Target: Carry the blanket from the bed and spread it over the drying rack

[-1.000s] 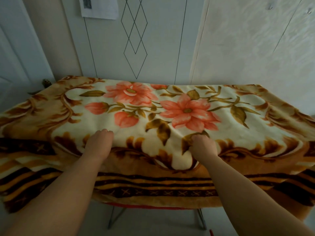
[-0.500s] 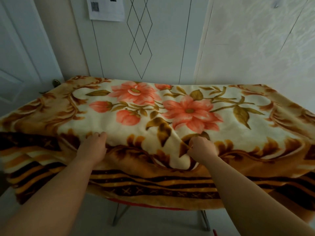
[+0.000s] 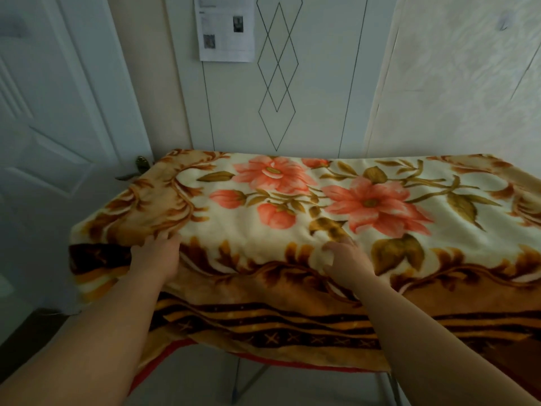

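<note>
The plush blanket (image 3: 292, 230), cream with pink flowers and brown-gold striped borders, lies spread over the drying rack, whose metal legs (image 3: 243, 382) show under the hanging front edge. My left hand (image 3: 158, 256) rests flat on the blanket near its front left corner, fingers stretched forward against a shallow ridge. My right hand (image 3: 345, 259) lies on the blanket's front middle with fingers loosely curled, fingertips on a brown leaf, no fold gripped. The blanket hides the rack's top.
A white panelled door (image 3: 44, 142) with a brass handle (image 3: 140, 165) stands at the left. A wardrobe door with a diamond pattern and a taped paper sheet (image 3: 225, 27) is right behind the rack. A red edge (image 3: 181, 347) peeks under the blanket.
Both hands slid left along the front of the blanket. My right hand let go of the fold it pinched, and the bunched ridge between the hands has flattened.
</note>
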